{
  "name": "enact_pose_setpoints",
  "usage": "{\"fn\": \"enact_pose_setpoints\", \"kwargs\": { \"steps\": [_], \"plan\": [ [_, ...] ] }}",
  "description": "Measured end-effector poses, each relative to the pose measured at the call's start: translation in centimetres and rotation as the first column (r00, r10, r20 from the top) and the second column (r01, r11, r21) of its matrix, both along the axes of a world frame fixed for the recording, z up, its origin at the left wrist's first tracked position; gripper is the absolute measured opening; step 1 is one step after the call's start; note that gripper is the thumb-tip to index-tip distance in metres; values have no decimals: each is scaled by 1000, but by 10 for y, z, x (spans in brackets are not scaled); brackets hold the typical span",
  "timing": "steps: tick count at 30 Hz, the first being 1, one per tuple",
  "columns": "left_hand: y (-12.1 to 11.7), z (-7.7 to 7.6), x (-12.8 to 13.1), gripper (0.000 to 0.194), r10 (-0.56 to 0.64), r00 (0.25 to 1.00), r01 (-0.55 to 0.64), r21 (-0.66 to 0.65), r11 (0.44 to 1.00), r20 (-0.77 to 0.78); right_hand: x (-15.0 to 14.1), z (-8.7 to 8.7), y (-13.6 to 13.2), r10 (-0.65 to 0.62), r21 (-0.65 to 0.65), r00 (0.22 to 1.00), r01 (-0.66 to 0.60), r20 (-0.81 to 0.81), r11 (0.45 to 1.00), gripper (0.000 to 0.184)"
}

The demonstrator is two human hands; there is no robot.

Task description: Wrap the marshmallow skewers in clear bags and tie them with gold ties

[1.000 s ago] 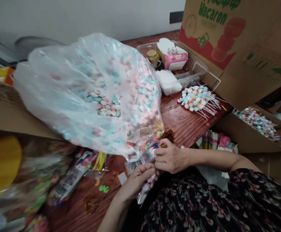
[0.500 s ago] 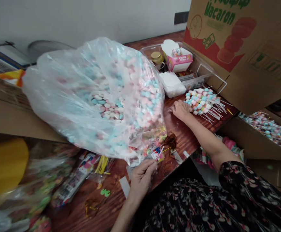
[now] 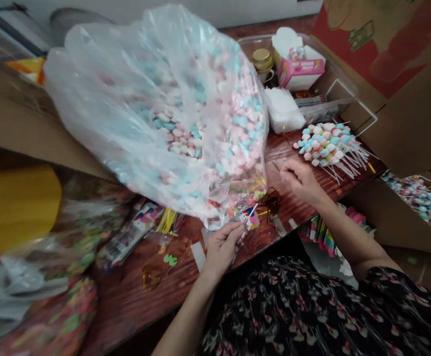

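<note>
My left hand (image 3: 223, 247) is closed near the table's front edge, pinching a thin white stick (image 3: 251, 213) that points up and away. Small coloured printed wrappers (image 3: 250, 220) and a bundle of brown-gold ties (image 3: 270, 200) lie just beyond it. My right hand (image 3: 301, 182) is closed above the table, left of a pile of pastel candy skewers (image 3: 324, 143) with white sticks. A thin dark tip shows at its fingers, too blurred to name. Between and beyond both hands bulges a large clear bag (image 3: 171, 123) of pink, white and blue candies.
A clear plastic tub (image 3: 334, 106) with a pink box (image 3: 300, 71) and a gold-lidded jar (image 3: 263, 60) stands at the back. Cardboard boxes (image 3: 404, 118) flank the right. Yellow ties (image 3: 167, 221), a printed packet (image 3: 130, 237) and bagged sweets (image 3: 67, 316) lie left.
My right hand has moved away from the skewer pile, back toward me. My left hand keeps its pinch on the white stick. The view has tilted down, so things sit higher.
</note>
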State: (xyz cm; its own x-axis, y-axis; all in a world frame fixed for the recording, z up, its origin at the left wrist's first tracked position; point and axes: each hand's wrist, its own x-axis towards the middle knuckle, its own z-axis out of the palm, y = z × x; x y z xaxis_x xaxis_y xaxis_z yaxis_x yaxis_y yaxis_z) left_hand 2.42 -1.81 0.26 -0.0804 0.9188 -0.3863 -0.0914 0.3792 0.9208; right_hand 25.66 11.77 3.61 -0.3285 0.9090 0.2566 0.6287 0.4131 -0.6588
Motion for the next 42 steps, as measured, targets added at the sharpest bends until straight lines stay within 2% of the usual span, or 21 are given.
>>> {"fn": "enact_pose_setpoints", "kwargs": {
  "steps": [1,3,4,6,10,14,16,18,20,23,25,28,32,35,38,40,42],
  "plan": [
    [3,1,3,23,-9,1000,9,33,999,-8,-9,2,-24,93,8,988,-93,-127,996,13],
    [8,3,9,20,-3,1000,6,100,995,-30,-31,1,-65,249,45,937,-245,-243,968,14],
    [10,4,12,18,6,999,0,132,991,-44,-42,-3,-80,296,85,924,-284,-243,955,16],
    [10,5,14,17,14,997,-1,184,983,-74,-60,-13,-98,285,126,932,-263,-221,957,23],
    [-2,2,7,19,-19,995,39,218,975,-93,-73,-31,-102,264,51,924,-260,-276,964,31],
    [-16,-3,-1,19,-44,995,64,231,971,-89,-76,-31,-102,154,-128,912,-217,-380,968,27],
    [-21,-4,-3,18,-31,996,51,247,968,-82,-78,-29,-105,97,-173,925,-170,-366,970,37],
    [-23,-5,-3,18,-8,999,16,246,969,-37,-81,-28,-110,96,-129,939,-145,-331,981,50],
    [-23,-6,-2,20,32,998,-43,197,979,60,-84,-31,-114,123,-17,955,-133,-270,991,57],
    [-22,-6,-1,24,107,975,-122,62,991,197,-87,-40,-120,145,180,975,-114,-167,977,57],
    [-20,-5,1,26,150,962,-153,-6,988,229,-87,-47,-122,146,267,983,-112,-111,957,52],
    [-19,-5,3,26,174,958,-168,-47,985,228,-86,-55,-124,136,297,986,-101,-100,949,45],
    [-20,-8,5,25,155,965,-156,-12,988,211,-81,-55,-126,99,292,967,-28,-234,956,31],
    [-21,-8,6,26,108,981,-119,54,991,163,-77,-50,-130,71,166,934,-13,-350,986,11],
    [-20,-1,7,28,60,997,-67,138,988,58,-72,-49,-131,18,-121,875,-88,-484,989,12],
    [-18,6,8,30,15,1000,-12,183,983,-13,-67,-50,-126,-15,-334,818,-219,-576,917,17],
    [-17,13,8,29,-70,997,71,162,984,-13,-59,-49,-115,16,-483,759,-429,-650,763,22]
  ]
}}
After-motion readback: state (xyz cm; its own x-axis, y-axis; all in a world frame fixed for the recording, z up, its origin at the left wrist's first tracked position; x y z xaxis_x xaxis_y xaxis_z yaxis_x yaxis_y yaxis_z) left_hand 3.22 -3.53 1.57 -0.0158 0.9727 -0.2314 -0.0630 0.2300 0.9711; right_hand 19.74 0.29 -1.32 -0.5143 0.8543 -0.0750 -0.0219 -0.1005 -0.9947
